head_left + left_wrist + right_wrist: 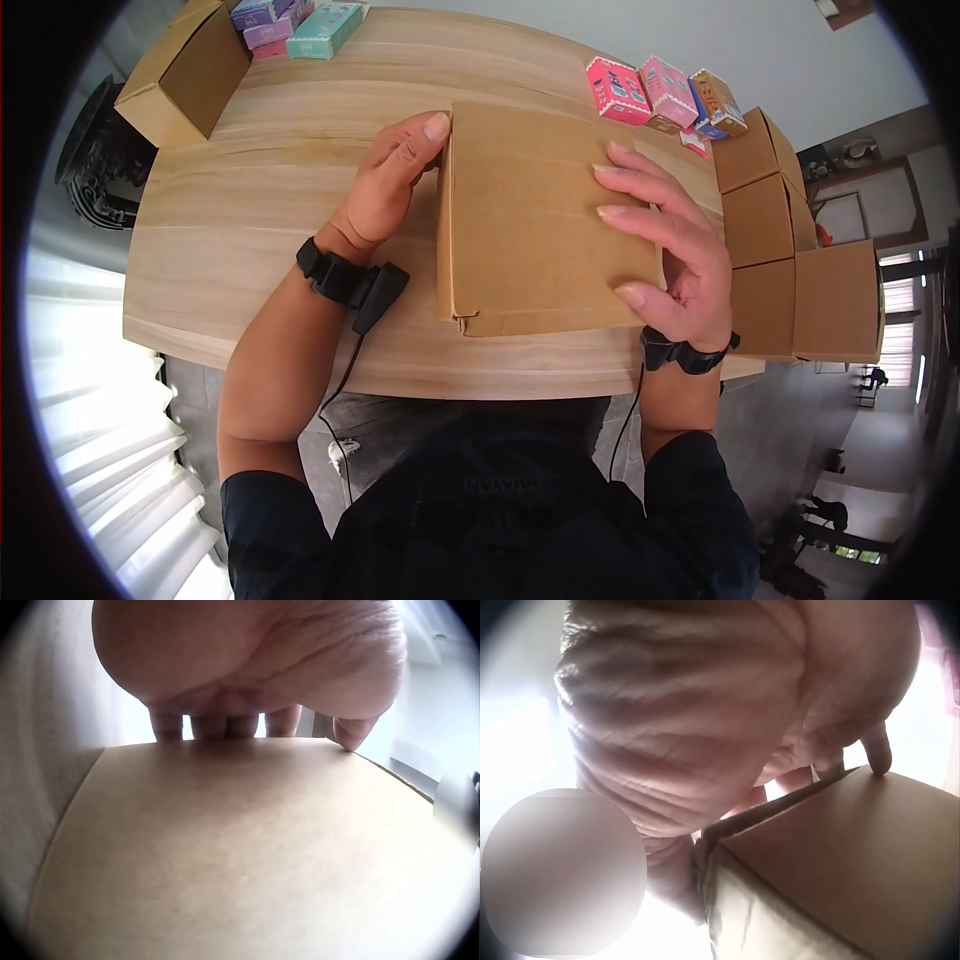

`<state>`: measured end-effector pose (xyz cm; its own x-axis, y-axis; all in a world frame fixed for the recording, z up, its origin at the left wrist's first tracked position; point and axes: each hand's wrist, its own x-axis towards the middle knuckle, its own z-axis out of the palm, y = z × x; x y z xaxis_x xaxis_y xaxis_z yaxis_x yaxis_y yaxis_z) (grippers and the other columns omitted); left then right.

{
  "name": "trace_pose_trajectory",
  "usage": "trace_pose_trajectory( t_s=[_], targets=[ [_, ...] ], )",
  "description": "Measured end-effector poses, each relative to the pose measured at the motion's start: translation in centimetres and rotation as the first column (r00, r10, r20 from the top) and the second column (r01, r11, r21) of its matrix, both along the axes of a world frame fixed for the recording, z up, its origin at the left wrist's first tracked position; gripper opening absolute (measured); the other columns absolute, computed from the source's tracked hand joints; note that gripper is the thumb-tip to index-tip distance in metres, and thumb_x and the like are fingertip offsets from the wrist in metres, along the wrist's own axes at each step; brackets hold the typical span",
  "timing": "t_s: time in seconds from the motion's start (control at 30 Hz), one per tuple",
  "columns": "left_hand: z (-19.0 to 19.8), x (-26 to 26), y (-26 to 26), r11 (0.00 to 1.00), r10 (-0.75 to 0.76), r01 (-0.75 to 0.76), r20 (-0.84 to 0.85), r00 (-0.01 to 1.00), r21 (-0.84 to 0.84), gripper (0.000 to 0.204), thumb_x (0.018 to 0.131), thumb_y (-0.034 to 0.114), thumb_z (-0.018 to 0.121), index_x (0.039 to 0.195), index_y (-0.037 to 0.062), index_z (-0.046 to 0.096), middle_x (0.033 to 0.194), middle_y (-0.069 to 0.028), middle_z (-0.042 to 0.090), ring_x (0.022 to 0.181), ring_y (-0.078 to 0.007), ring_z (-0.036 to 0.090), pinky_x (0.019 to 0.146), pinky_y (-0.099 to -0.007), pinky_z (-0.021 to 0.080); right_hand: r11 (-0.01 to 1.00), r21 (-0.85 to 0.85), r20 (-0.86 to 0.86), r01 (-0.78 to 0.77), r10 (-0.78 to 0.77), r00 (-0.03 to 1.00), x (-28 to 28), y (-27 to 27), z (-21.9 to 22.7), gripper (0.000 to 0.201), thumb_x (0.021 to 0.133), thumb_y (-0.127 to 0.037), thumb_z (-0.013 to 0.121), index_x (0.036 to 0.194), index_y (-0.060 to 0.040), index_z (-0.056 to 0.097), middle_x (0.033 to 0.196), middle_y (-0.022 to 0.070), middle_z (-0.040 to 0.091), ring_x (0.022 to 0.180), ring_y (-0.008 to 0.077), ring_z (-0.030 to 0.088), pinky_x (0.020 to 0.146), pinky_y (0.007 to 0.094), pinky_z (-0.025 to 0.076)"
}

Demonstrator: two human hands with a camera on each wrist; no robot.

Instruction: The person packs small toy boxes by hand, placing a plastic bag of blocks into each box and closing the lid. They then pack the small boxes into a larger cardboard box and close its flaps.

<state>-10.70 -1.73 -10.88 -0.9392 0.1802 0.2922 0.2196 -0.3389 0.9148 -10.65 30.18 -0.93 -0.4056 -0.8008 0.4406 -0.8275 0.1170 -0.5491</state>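
A closed brown cardboard box (540, 215) lies on the wooden table in front of me, a small torn flap showing at its near left corner. My left hand (395, 170) holds its left side; the thumb lies at the top edge. In the left wrist view the left fingers (281, 721) reach past the far end of the side wall (240, 847). Over the right edge, my right hand (680, 235) rests with fingers and thumb spread across the lid. The right wrist view shows one fingertip (880, 761) against the box's wall (870, 847).
Small pink and blue boxes (665, 90) stand at the back right, beside several stacked cardboard boxes (770, 240). Another cardboard box (190, 75) is at the back left, next to purple and teal boxes (325, 30). Thin cables (345, 385) hang from both wrist cameras.
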Motion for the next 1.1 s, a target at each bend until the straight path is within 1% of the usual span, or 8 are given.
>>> trace_pose_trajectory(
  t_s=[0.13, 0.27, 0.37, 0.5, 0.67, 0.8, 0.97, 1.1],
  targets=[
    [0.7, 0.4, 0.4, 0.999, 0.029, -0.029, -0.007, 1.0, -0.013, 0.048, 0.111, 0.045, 0.047, 0.108, 0.0023, 0.069, 0.095, 0.0028, 0.063, 0.089, -0.0084, 0.051, 0.085, -0.027, 0.041, 0.998, -0.025, -0.011, 0.058, -0.058, 0.998, 1.5, -1.1, 0.9, 0.068, 0.073, -0.036, 0.091, 0.131, -0.0061, 0.072, 0.151, 0.0198, 0.055, 0.147, 0.0449, 0.042, 0.118, 0.0562, 0.036],
    [-0.1, 0.0, 0.1, 0.999, 0.03, -0.03, 0.007, 1.0, -0.016, 0.048, 0.111, 0.046, 0.048, 0.105, 0.0027, 0.069, 0.094, 0.0036, 0.061, 0.087, -0.0081, 0.049, 0.083, -0.0269, 0.041, 0.996, 0.024, -0.082, 0.085, -0.083, 0.993, 2.2, -1.8, 0.8, 0.07, 0.069, -0.033, 0.093, 0.131, -0.0072, 0.072, 0.15, 0.0199, 0.056, 0.146, 0.0458, 0.043, 0.118, 0.0558, 0.037],
    [-0.1, -0.1, 0.3, 0.999, 0.032, -0.032, 0.015, 0.999, -0.012, 0.047, 0.11, 0.046, 0.048, 0.103, 0.0039, 0.068, 0.09, 0.0051, 0.058, 0.084, -0.0074, 0.046, 0.08, -0.0265, 0.039, 0.998, -0.008, -0.074, 0.069, -0.07, 0.995, 1.7, -1.6, 0.3, 0.069, 0.07, -0.034, 0.092, 0.13, -0.0084, 0.073, 0.15, 0.0197, 0.056, 0.146, 0.0464, 0.042, 0.118, 0.056, 0.036],
    [-0.6, -0.4, 0.0, 0.998, 0.054, -0.054, 0.003, 0.999, -0.042, 0.045, 0.11, 0.046, 0.049, 0.097, 0.0064, 0.065, 0.086, 0.0066, 0.052, 0.081, -0.0069, 0.041, 0.075, -0.0262, 0.036, 0.998, -0.026, -0.077, 0.064, -0.065, 0.995, 1.7, -1.6, 0.0, 0.059, 0.077, -0.037, 0.087, 0.128, -0.0097, 0.075, 0.149, 0.0197, 0.057, 0.145, 0.0468, 0.043, 0.118, 0.056, 0.036],
    [-0.7, -0.5, -0.1, 0.998, 0.056, -0.055, 0.015, 0.998, -0.043, 0.044, 0.11, 0.046, 0.049, 0.093, 0.0077, 0.063, 0.086, 0.0068, 0.051, 0.081, -0.0068, 0.041, 0.075, -0.0259, 0.036, 0.996, -0.053, -0.053, 0.072, -0.075, 0.996, 1.8, -1.6, -0.2, 0.053, 0.083, -0.041, 0.083, 0.127, -0.0113, 0.076, 0.147, 0.0197, 0.058, 0.144, 0.047, 0.044, 0.118, 0.0561, 0.036],
    [-0.5, -0.4, -0.1, 0.998, 0.049, -0.048, 0.009, 0.999, -0.045, 0.045, 0.11, 0.046, 0.049, 0.094, 0.0071, 0.063, 0.087, 0.0066, 0.052, 0.082, -0.0068, 0.042, 0.077, -0.0258, 0.036, 0.993, -0.083, 0.0, 0.086, -0.086, 0.996, 2.0, -1.5, -0.2, 0.051, 0.084, -0.043, 0.083, 0.125, -0.0121, 0.078, 0.146, 0.0197, 0.059, 0.144, 0.047, 0.044, 0.118, 0.0567, 0.036],
    [-0.2, -0.1, 0.1, 0.999, 0.037, -0.037, 0.017, 0.999, -0.028, 0.046, 0.111, 0.046, 0.049, 0.099, 0.0053, 0.066, 0.091, 0.005, 0.057, 0.086, -0.0077, 0.045, 0.082, -0.0261, 0.039, 0.999, -0.041, -0.045, -0.016, 0.014, 0.999, 1.2, -1.3, -0.1, 0.047, 0.083, -0.042, 0.084, 0.12, -0.0128, 0.08, 0.147, 0.0202, 0.059, 0.144, 0.0481, 0.043, 0.117, 0.058, 0.035],
    [-0.7, -0.2, 0.1, 1.0, 0.011, -0.011, 0.04, 0.999, 0.017, 0.048, 0.112, 0.046, 0.045, 0.105, 0.0041, 0.067, 0.095, 0.0023, 0.062, 0.09, -0.0092, 0.051, 0.086, -0.0279, 0.042, 0.999, -0.011, -0.05, -0.03, 0.03, 0.998, 1.1, -1.3, 0.1, 0.049, 0.078, -0.041, 0.088, 0.119, -0.0141, 0.081, 0.147, 0.0198, 0.059, 0.144, 0.0485, 0.043, 0.117, 0.0587, 0.035]
  ],
)
